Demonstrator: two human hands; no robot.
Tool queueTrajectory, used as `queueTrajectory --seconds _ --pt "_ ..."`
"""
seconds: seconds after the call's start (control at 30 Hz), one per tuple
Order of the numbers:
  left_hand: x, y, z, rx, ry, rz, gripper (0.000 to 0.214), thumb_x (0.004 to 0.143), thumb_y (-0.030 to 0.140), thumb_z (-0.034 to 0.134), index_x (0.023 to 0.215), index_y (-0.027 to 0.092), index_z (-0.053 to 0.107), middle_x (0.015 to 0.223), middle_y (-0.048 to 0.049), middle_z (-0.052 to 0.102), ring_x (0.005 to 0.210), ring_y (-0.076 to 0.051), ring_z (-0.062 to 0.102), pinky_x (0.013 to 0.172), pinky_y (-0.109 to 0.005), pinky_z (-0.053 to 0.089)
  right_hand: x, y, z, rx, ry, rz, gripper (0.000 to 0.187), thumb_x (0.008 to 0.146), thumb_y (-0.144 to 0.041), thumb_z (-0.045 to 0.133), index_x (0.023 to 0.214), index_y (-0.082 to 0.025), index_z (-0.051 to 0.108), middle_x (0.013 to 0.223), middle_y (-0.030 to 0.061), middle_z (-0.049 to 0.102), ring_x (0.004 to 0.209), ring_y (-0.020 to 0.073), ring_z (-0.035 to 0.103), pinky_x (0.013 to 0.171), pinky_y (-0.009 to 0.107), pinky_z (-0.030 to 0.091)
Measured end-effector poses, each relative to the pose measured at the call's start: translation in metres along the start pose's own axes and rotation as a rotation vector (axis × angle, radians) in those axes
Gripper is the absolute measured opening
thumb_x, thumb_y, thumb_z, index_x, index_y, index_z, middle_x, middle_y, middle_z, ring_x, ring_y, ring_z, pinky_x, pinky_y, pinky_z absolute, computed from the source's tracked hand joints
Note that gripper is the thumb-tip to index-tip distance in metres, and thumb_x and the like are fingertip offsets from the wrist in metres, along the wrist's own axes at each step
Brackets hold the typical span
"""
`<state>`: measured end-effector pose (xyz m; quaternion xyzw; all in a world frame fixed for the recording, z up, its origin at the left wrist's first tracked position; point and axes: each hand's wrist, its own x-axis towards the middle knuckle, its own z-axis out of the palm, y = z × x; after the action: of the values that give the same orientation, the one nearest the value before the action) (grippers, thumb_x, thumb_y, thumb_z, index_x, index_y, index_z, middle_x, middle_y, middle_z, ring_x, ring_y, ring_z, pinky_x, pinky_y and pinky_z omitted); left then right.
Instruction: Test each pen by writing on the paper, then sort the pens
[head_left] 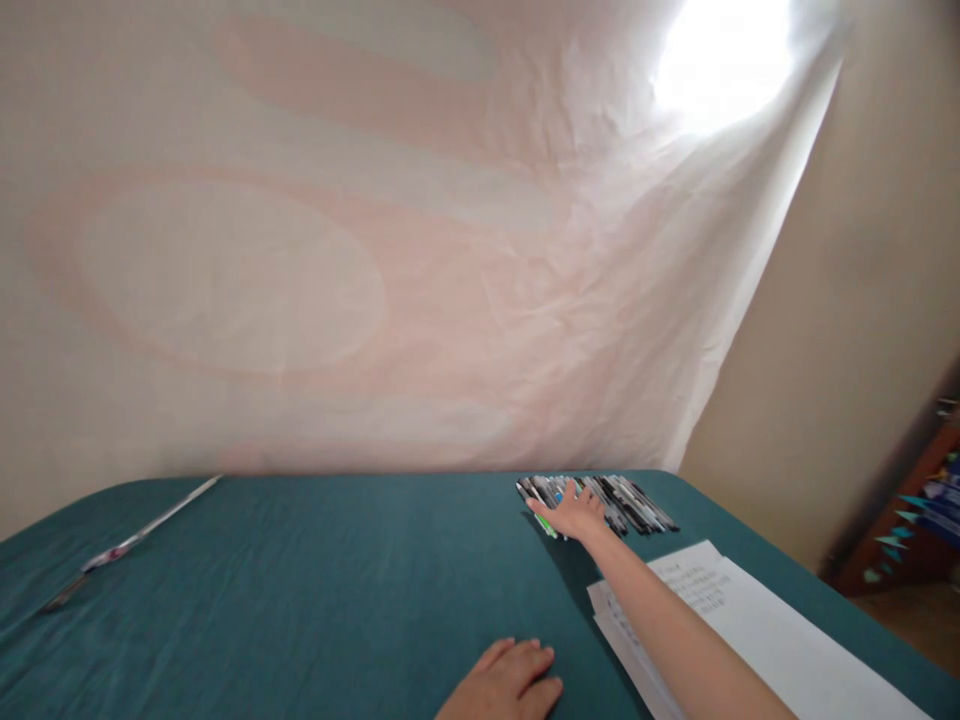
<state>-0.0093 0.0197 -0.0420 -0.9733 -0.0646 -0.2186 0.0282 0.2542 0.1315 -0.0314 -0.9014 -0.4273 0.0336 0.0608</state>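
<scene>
My right hand (576, 514) reaches over a row of pens (637, 505) at the far right of the table. Its fingers and thumb are spread apart, and nothing shows in its grasp. Close under the thumb lies a pen with a bright green end (550, 527). The hand covers part of the row, and whether it touches the pens I cannot tell. At the near edge, my left hand (510, 682) rests on the teal tablecloth (360, 600) with its fingers loosely apart, holding nothing visible.
Sheets of paper (787, 640) with handwriting lie under my right forearm. A long, thin, wrapped stick-like item (154, 525) lies at the far left. A pale pink and white cloth (450, 300) hangs behind the table. Shelves (919, 520) stand at the right.
</scene>
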Motion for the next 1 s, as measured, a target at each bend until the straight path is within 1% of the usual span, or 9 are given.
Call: queueTrajectory --seconds 0.13,0.23,0.3,0.43,0.6,0.67,0.77,0.87,1.0 --pt "0.001 0.001 -0.003 0.004 0.005 0.001 0.028 0.089 0.03 0.036 0.11 0.022 0.053 0.114 -0.0034 0.059 0.105 -0.014 0.053 0.09 -0.025 0.041 0.006 0.003 0.001 0.02 -0.031 0.019 0.112 0.056 -0.083 0.028 0.136 -0.005 0.017 0.135 0.0278 0.025 0.123 0.0395 0.023 0.096 0.051 0.013" --pt "0.002 0.001 -0.003 -0.002 -0.017 -0.013 0.029 0.089 0.031 0.035 0.11 0.023 0.052 0.115 -0.0036 0.058 0.105 -0.014 0.053 0.09 -0.026 0.041 0.007 0.003 0.004 0.02 -0.026 0.003 0.114 0.054 -0.084 0.029 0.135 -0.005 0.018 0.134 0.0277 0.026 0.124 0.0384 0.022 0.097 0.049 0.012" --pt "0.002 0.001 -0.003 -0.008 -0.037 -0.019 0.029 0.089 0.033 0.035 0.111 0.022 0.052 0.115 -0.0042 0.058 0.105 -0.015 0.053 0.09 -0.027 0.042 0.008 0.002 0.006 0.027 -0.017 0.008 0.114 0.053 -0.084 0.03 0.136 -0.007 0.018 0.134 0.0273 0.027 0.124 0.0395 0.021 0.097 0.051 0.013" --pt "0.001 0.002 -0.003 -0.022 -0.056 -0.029 0.029 0.089 0.031 0.036 0.113 0.023 0.05 0.117 -0.0045 0.056 0.107 -0.016 0.052 0.091 -0.029 0.041 0.009 0.0 0.005 0.039 -0.021 0.012 0.112 0.051 -0.084 0.034 0.136 -0.011 0.019 0.134 0.0249 0.028 0.122 0.0421 0.023 0.093 0.055 0.017" --pt "0.001 0.001 -0.003 -0.036 -0.04 -0.031 0.029 0.088 0.032 0.038 0.112 0.023 0.051 0.117 -0.0036 0.057 0.107 -0.016 0.052 0.091 -0.028 0.041 0.014 0.0 -0.002 0.025 -0.048 -0.012 0.115 0.047 -0.083 0.04 0.135 -0.013 0.02 0.137 0.0238 0.023 0.121 0.0424 0.025 0.092 0.054 0.021" --pt "0.0 0.001 -0.003 -0.061 -0.044 -0.039 0.03 0.088 0.031 0.039 0.115 0.024 0.049 0.118 -0.0038 0.056 0.108 -0.016 0.051 0.092 -0.028 0.04 0.018 0.001 -0.004 0.029 -0.071 -0.009 0.118 0.044 -0.083 0.043 0.135 -0.013 0.021 0.136 0.0242 0.025 0.12 0.0418 0.026 0.092 0.053 0.022" --pt "0.0 0.001 -0.004 -0.103 -0.067 -0.051 0.032 0.088 0.03 0.039 0.119 0.026 0.046 0.12 -0.004 0.054 0.109 -0.017 0.05 0.093 -0.029 0.039 0.023 0.001 -0.007 0.027 -0.098 0.001 0.119 0.04 -0.083 0.046 0.134 -0.012 0.024 0.131 0.0246 0.033 0.119 0.0412 0.03 0.091 0.054 0.023" --pt "0.0 0.002 -0.005 -0.122 -0.08 -0.062 0.033 0.088 0.029 0.04 0.12 0.027 0.045 0.121 -0.0039 0.054 0.11 -0.017 0.05 0.093 -0.03 0.039 0.025 -0.002 -0.007 0.021 -0.113 0.002 0.112 0.041 -0.08 0.048 0.131 -0.015 0.03 0.128 0.022 0.038 0.119 0.0394 0.03 0.09 0.053 0.026" --pt "0.001 0.002 -0.005 -0.102 -0.089 -0.056 0.031 0.088 0.031 0.039 0.117 0.025 0.047 0.12 -0.0047 0.054 0.109 -0.017 0.05 0.092 -0.03 0.04 0.019 -0.011 -0.005 0.01 -0.088 -0.022 0.094 0.051 -0.072 0.051 0.126 -0.018 0.035 0.127 0.019 0.039 0.118 0.0365 0.033 0.088 0.05 0.03"
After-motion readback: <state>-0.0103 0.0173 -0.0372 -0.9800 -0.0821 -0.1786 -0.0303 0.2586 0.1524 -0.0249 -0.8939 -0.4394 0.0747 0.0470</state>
